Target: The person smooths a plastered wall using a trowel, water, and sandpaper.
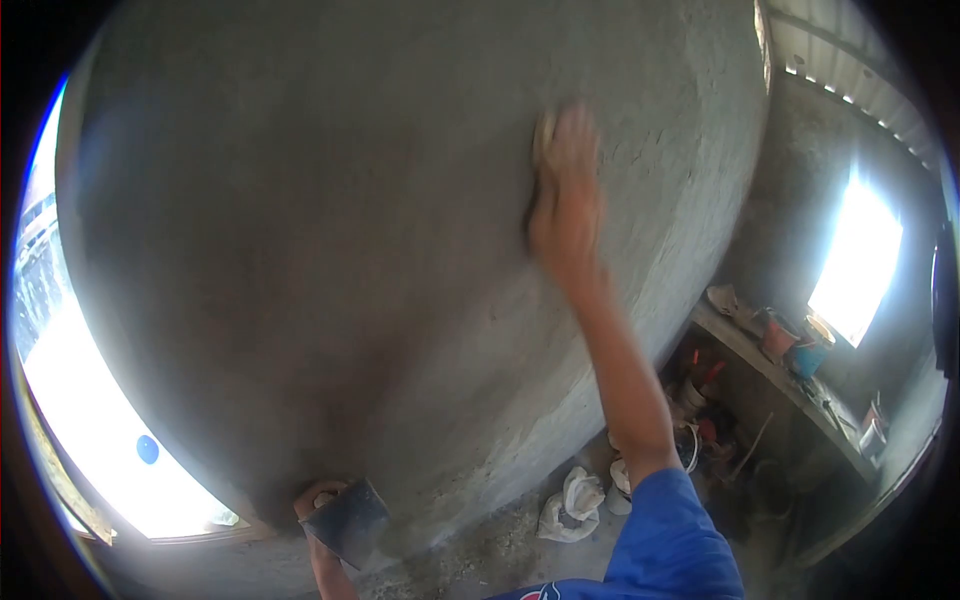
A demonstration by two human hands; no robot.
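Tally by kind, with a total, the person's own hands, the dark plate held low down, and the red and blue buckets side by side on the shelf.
Hands: 2 (left hand, right hand)
Plates: 1 (dark plate)
Buckets: 2 (red bucket, blue bucket)
Total: 5

We are inside what looks like a building site, an unfinished room with a bare cement-grey wall (pixel 300 200), corrugated roofing (pixel 845 45), a rough ledge (pixel 760 368) holding buckets (pixel 808 357), and a sack (pixel 572 508) on the floor.
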